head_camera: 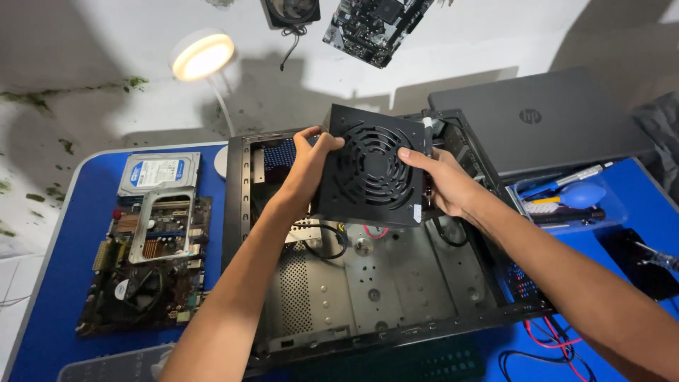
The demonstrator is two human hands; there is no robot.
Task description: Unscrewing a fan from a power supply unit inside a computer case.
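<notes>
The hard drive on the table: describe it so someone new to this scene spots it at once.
Start at the open black computer case in the middle of the blue table, then look left to the bare motherboard. The hard drive lies flat at that board's far end, under the round lamp. It is the only silver metal slab with a white and blue label.

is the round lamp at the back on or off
On: the lamp head glows bright warm white against the dim wall.
</notes>
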